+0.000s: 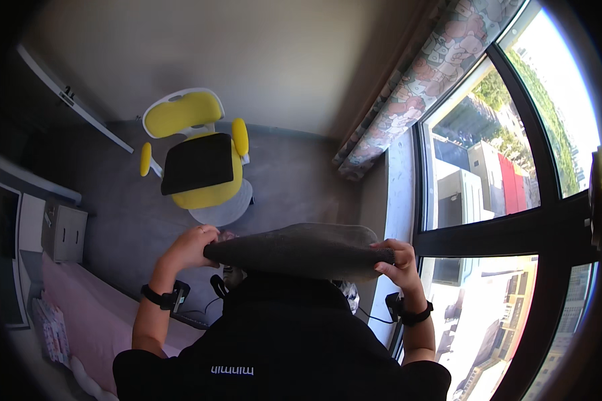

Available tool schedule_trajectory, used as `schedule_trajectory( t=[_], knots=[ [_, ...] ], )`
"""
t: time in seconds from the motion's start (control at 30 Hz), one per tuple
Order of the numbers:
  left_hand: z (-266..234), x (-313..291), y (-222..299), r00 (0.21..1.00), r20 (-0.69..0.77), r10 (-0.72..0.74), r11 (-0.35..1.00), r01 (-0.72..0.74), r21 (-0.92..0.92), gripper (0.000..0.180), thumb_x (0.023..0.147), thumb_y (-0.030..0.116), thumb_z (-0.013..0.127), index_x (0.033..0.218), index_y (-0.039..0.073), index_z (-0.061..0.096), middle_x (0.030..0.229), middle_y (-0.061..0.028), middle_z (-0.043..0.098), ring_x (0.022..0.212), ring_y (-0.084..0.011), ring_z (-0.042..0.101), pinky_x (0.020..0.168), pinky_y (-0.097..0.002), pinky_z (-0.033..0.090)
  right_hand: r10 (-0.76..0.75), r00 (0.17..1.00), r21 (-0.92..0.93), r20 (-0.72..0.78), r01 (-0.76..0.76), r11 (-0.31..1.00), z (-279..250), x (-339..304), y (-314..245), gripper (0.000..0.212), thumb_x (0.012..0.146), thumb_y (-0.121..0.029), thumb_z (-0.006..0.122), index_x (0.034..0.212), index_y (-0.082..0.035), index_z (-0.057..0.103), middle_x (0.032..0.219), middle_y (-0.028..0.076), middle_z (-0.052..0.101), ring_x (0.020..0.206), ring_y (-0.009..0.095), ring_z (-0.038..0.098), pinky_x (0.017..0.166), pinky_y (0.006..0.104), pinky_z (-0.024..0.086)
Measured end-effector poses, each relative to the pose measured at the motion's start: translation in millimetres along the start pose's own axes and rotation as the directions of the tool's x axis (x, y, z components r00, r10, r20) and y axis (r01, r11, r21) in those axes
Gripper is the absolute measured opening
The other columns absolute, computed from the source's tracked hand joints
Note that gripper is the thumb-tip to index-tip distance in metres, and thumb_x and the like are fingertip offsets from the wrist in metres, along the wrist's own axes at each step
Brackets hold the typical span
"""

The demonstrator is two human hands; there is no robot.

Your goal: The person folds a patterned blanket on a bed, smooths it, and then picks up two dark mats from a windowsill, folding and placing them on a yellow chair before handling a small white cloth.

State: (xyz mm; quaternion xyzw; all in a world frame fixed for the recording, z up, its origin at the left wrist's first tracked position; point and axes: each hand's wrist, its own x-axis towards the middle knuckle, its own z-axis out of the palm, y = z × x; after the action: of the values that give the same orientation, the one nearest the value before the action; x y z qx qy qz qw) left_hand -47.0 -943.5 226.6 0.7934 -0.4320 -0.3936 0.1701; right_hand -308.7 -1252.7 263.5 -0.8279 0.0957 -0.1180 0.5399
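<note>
A dark grey, flat cushion [301,250] with rounded corners is held up in front of my chest, its broad side tilted and its near edge toward me. My left hand [192,247] grips its left end, with the fingers partly hidden behind it. On the opposite end, my right hand [400,262] pinches the corner between thumb and fingers. Each wrist wears a black strap with a small device. Beyond the cushion stands a yellow and white chair [184,117] with a black square pad [201,164] lying on its seat.
Large dark-framed windows [481,234] and a pale sill [398,187] run along my right, beside a patterned curtain [421,87]. To the left are a bed with a pink cover [93,301] and a small drawer cabinet [67,232]. Grey floor [294,180] surrounds the chair.
</note>
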Motion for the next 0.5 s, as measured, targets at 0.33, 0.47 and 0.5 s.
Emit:
schedule_trajectory(
  t=[0.33,0.47,0.5],
  knots=[
    [2,62,124,0.810,-0.127,0.572,0.820,-0.563,0.100,0.073,0.052,0.028,0.069,0.110,0.005,0.032,0.106,-0.0147,0.042,0.100,-0.0261,0.041,0.084,-0.0364,0.031,-0.296,0.954,-0.141,-0.041,0.288,0.947,52,56,-36,0.044,0.060,-0.024,0.065,0.039,-0.002,0.033,0.053,0.011,0.044,0.056,0.024,0.053,0.045,0.0284,0.037],
    [9,73,103,0.855,-0.195,0.480,0.869,-0.495,-0.029,0.046,0.055,0.020,0.068,0.093,0.005,0.046,0.075,-0.0106,0.055,0.069,-0.0217,0.056,0.062,-0.0295,0.043,-0.185,0.980,-0.134,0.078,0.195,0.972,41,64,-43,0.029,0.063,-0.026,0.063,0.060,-0.001,0.050,0.078,0.014,0.049,0.076,0.026,0.050,0.062,0.0304,0.040],
    [7,74,97,0.855,-0.180,0.487,0.866,-0.499,-0.025,0.046,0.055,0.020,0.068,0.093,0.005,0.046,0.075,-0.0106,0.055,0.069,-0.0217,0.056,0.062,-0.0295,0.043,-0.284,0.957,-0.061,0.057,0.287,0.956,39,67,-39,0.027,0.064,-0.027,0.062,0.071,-0.001,0.056,0.089,0.016,0.048,0.085,0.027,0.048,0.069,0.0311,0.040]
  ],
)
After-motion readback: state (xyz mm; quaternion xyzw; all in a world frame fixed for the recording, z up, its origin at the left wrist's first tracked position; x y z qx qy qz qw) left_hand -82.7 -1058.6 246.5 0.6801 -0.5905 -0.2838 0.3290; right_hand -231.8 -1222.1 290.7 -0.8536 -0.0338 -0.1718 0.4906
